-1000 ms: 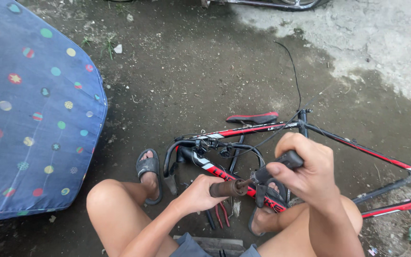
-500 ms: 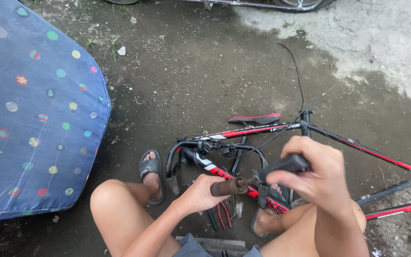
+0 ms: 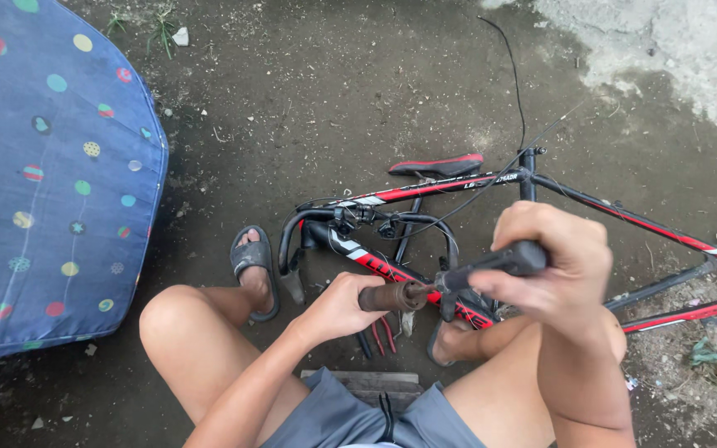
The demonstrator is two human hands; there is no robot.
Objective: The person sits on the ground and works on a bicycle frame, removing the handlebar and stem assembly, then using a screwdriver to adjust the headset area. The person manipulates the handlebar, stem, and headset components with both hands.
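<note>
The person sat low on a wooden block (image 3: pixel 364 383), knees apart. The left hand (image 3: pixel 338 309) was closed around a rusty brown cylinder (image 3: pixel 392 296), steadying it level. The right hand (image 3: pixel 551 270) gripped a black handle (image 3: pixel 514 260) whose shaft met the cylinder's end (which tool, I could not tell). Red-handled pliers (image 3: pixel 382 334) lay on the dirt just below. Beyond the hands lay a red and black bicycle frame (image 3: pixel 475 184) on its side, beside a sandalled foot (image 3: pixel 253 264). Farther left was a dotted blue umbrella (image 3: pixel 43 182).
</note>
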